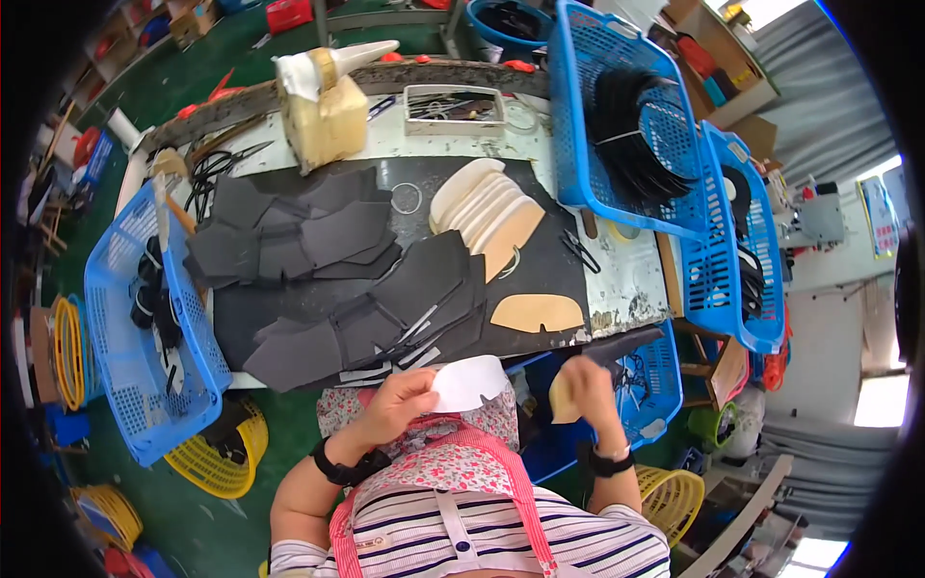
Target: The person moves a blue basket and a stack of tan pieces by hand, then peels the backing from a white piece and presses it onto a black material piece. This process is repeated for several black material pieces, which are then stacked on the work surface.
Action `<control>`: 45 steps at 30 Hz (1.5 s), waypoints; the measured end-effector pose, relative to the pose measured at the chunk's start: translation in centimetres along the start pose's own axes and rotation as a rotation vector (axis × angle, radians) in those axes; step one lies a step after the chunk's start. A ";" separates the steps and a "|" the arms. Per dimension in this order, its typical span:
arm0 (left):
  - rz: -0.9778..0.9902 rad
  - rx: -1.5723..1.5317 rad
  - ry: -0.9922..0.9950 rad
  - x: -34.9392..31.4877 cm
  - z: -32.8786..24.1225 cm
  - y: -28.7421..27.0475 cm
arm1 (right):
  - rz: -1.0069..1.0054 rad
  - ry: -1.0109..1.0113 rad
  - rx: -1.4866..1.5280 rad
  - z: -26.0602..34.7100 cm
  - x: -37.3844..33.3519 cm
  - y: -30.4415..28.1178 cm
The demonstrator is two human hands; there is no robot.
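- Stacks of dark grey sheet pieces (pixel 294 236) fill the left half of our work area, with a second fanned pile (pixel 381 323) close to the near edge.
- Right of these we see a row of overlapping cream pieces (pixel 487 217), and nearer to us a single tan notched piece (pixel 538 313) lying flat.
- Black-handled scissors (pixel 207 175) rest at the far left; small snips (pixel 580 250) lie right of the cream row.
- Along the far side stand a yellowish block (pixel 330 125) with a white cone on top and a white tray (pixel 414 125) of slim tools.
- Blue baskets flank us: one on the left (pixel 135 405), one at the far right (pixel 570 144) with bundled black pieces (pixel 621 125).
- Beneath it all we have a dark mat (pixel 551 275) on a worn white table (pixel 631 279); around that, a green floor (pixel 231 520) and a grey curtain (pixel 819 87).
- Our left hand (pixel 405 397) pinches the left end of a white notched piece (pixel 469 383), just off the table's near edge, above our floral apron (pixel 453 472).
- Our right hand (pixel 590 390), blurred, is closed on a pale yellow piece (pixel 561 397), apart from the white one; its exact finger grip we cannot tell.
- Both our forearms bend inward, a black band at each wrist.
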State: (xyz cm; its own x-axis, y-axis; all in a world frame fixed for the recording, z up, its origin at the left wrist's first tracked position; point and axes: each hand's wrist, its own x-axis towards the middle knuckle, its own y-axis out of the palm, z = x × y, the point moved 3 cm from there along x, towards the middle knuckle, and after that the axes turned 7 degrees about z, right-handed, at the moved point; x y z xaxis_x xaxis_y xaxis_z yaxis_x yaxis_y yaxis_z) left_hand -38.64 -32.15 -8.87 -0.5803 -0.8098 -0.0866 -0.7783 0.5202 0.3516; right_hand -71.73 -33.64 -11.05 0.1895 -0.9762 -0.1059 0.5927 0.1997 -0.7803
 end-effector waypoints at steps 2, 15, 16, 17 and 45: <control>-0.022 0.066 -0.049 -0.2 0.3 0.7 | 0.077 -0.323 0.033 7.9 0.4 0.1; -0.736 0.324 -0.104 -4.2 -1.2 -7.1 | 0.402 -0.123 0.831 20.5 10.1 8.4; -0.742 0.323 -0.105 -4.2 -1.1 -7.3 | 0.408 -0.124 0.831 20.3 10.8 9.6; -0.792 0.426 -0.109 -4.3 -1.1 -7.6 | 0.329 -0.228 0.672 19.7 11.6 10.9; -0.954 1.861 -0.109 -1.6 -7.7 -15.9 | -0.154 -0.273 -0.242 9.9 9.3 5.8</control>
State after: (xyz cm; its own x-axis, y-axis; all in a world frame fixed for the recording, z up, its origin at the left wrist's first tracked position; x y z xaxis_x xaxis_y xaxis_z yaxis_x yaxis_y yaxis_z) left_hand -23.50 -41.19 -7.14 0.0985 -0.9485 0.3011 0.0040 -0.3022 -0.9532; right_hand -58.77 -40.75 -10.47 0.3336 -0.9280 0.1661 0.4349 -0.0048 -0.9005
